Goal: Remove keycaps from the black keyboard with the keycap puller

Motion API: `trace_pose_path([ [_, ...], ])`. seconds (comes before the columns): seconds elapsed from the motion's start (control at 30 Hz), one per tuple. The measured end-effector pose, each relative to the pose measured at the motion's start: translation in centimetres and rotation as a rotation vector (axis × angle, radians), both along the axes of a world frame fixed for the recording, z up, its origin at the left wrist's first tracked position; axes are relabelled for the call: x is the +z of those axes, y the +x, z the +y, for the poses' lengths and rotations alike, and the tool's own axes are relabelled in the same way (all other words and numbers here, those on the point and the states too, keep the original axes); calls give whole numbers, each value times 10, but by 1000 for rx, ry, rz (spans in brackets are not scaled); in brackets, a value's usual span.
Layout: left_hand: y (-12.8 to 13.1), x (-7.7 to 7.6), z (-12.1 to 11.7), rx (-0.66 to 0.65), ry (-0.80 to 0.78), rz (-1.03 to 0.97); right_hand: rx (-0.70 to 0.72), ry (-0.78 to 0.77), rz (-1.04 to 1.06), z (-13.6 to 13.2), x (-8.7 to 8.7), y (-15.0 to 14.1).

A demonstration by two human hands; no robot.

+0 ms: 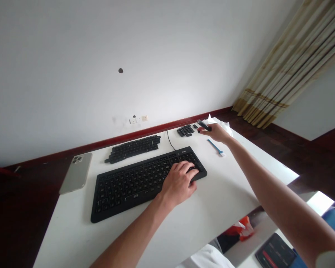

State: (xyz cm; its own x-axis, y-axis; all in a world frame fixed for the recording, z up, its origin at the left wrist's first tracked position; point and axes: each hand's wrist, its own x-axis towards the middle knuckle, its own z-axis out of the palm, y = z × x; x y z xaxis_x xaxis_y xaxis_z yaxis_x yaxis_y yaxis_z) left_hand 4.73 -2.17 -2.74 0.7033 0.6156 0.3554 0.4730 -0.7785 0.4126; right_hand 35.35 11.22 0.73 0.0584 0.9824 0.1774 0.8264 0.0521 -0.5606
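A black keyboard (pixel 134 186) lies across the white table, its keycaps off and the key sockets bare over most of it. My left hand (pixel 180 180) rests on its right end, fingers spread over the number pad and holding nothing. Farther back on the right, my right hand (pixel 216 133) is closed around a slim dark tool (pixel 205 125) whose tip points to the back left; its exact kind is unclear. Just left of that hand sits a small group of loose keycaps (pixel 185 130). A larger block of keycaps (pixel 135 148) stands in rows behind the keyboard.
A blue-handled brush (pixel 215 147) lies right of the keyboard. At the table's left edge is a phone (pixel 77 173), camera side up. Crumpled white tissue (pixel 225 125) sits behind my right hand. The keyboard cable (pixel 171 140) runs toward the wall. Below the front edge are bags and a dark case (pixel 276 251).
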Motion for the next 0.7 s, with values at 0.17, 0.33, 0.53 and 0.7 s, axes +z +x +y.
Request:
trace_pose_path([
  [0.17, 0, 1, 0, -3, -12, -9, -4, -19, -73, 20, -24, -4],
  [0.33, 1, 2, 0, -8, -15, -5, -49, 2, -126, 17, -43, -4],
  [0.53, 1, 2, 0, -4, -24, -2, -55, 37, -180, 20, -45, -9],
  [0.7, 2, 2, 0, -2, -25, -7, -42, 75, -211, 21, -46, -13],
])
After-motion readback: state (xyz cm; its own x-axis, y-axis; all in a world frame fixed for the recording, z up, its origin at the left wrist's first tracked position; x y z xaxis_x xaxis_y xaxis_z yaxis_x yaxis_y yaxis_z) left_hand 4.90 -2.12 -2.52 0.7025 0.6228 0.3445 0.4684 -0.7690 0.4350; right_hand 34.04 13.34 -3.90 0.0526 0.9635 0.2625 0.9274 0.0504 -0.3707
